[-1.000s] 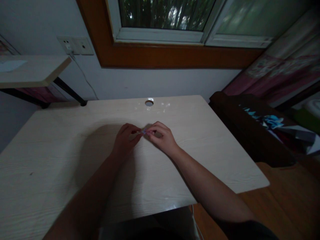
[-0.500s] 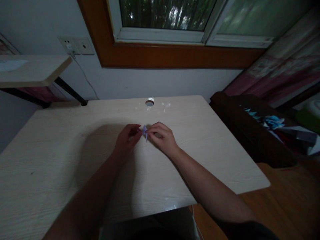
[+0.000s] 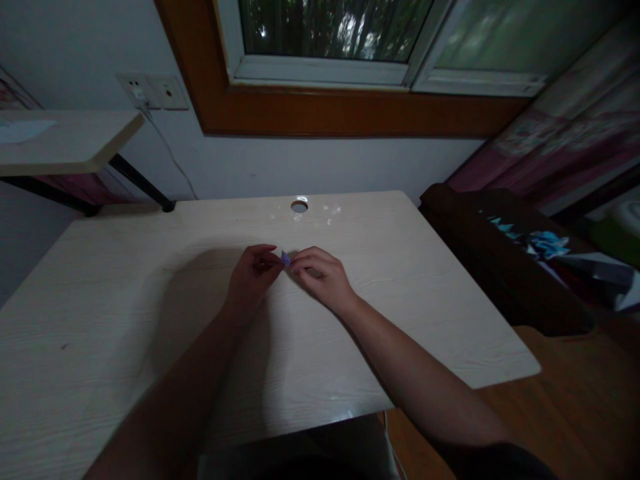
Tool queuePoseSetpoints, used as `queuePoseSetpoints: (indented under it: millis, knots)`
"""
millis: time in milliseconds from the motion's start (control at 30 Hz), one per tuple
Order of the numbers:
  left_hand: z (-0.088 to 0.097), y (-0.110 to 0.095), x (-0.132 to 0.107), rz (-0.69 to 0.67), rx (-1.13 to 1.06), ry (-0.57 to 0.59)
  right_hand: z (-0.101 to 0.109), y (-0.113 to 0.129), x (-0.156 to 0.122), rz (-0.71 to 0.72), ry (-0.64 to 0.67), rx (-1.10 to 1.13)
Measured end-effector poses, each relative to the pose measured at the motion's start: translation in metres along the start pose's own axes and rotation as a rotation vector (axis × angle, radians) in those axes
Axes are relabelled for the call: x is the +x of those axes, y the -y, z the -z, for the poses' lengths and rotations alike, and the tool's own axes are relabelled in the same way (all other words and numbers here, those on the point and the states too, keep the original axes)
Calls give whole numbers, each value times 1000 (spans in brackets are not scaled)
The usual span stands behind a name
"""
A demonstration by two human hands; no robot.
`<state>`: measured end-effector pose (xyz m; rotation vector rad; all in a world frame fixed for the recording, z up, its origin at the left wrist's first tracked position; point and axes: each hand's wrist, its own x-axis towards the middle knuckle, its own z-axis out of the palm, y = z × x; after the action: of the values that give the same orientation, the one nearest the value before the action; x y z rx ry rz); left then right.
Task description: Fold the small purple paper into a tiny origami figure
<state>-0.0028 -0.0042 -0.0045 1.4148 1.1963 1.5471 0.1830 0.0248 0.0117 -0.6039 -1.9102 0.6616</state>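
My left hand (image 3: 251,275) and my right hand (image 3: 323,276) meet fingertip to fingertip above the middle of a pale wooden desk (image 3: 125,300). Between them they pinch a tiny folded piece of purple paper (image 3: 285,258). Only a small corner of it shows; the rest is hidden by the fingers. The fingers of both hands are curled and pressed together on the paper.
A round cable hole (image 3: 299,206) sits near the desk's far edge. A dark wooden box (image 3: 500,267) with blue folded paper pieces (image 3: 547,243) stands to the right. A side shelf (image 3: 65,140) juts out at the left, below wall sockets (image 3: 153,91) and a window.
The paper piece, which stood up as a point between the fingers half a second ago, now shows less. Both hands have shifted slightly but stay in the same spot.
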Motion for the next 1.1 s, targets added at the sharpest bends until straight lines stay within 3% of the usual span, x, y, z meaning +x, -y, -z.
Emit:
queuePoseSetpoints:
  millis: [200,400,633,833,1100]
  knots:
    - [2,0,-3,-82,168,-1,-1,2,0,-141,-58,0]
    - [4,-5,-5,-211,406,33,0,7,2,-100,-27,24]
    - [5,-11,-4,-246,526,9,2,10,3,-109,-37,30]
    - [3,-12,-4,-373,648,45,0,6,2,-64,-26,54]
    - [3,-15,-6,-321,599,30,-1,4,2,-162,-6,88]
